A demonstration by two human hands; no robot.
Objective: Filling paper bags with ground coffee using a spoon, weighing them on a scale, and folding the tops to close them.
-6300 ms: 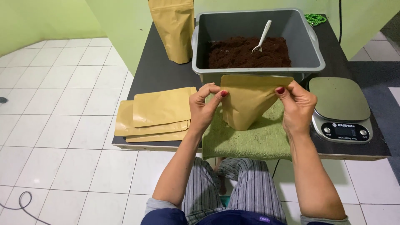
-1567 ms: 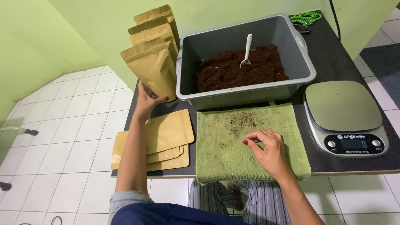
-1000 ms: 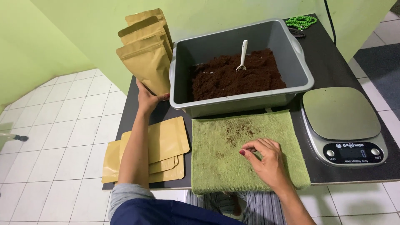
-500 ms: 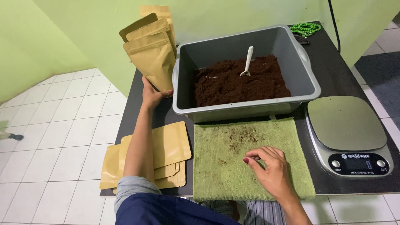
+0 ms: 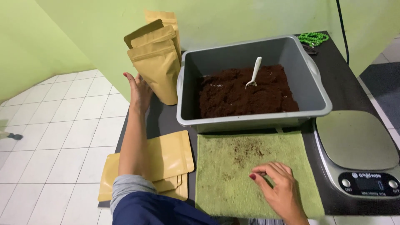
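At the desk's far left corner: the left hand [image 5: 139, 89] is off the front pouch [image 5: 159, 75] now, fingers spread flat and open just beside its left edge; half a second ago that hand was clasped around the pouch's base.
Front pouch: stands upright on its own on the dark desk [image 5: 164, 121], at the head of a row of filled kraft pouches [image 5: 156, 31] lined up behind it towards the green wall.
Right hand: right hand [image 5: 280, 192] lies on the green towel [image 5: 225, 175], fingers loosely curled, thumb and forefinger close together, gripping nothing I can see; much the same pose as a moment back.
Towel: spread on the near edge of the desk, dusted with dark crumbs around its upper middle.
Grey tub: grey tub [image 5: 316, 100] sits just behind the towel, touching its far edge, and holds dark brown powder [image 5: 241, 93] with a white scoop [image 5: 254, 73] stuck upright in it.
Flat pouches: an empty stack of flat pouches [image 5: 171, 154] lies left of the towel, partly covered by the left forearm.
Scale: a digital scale [image 5: 358, 141] sits right of the towel, platform bare.
Far right corner: green beads [image 5: 314, 38] behind the tub.
In the way: the tub's left wall stands right up against the front pouch.
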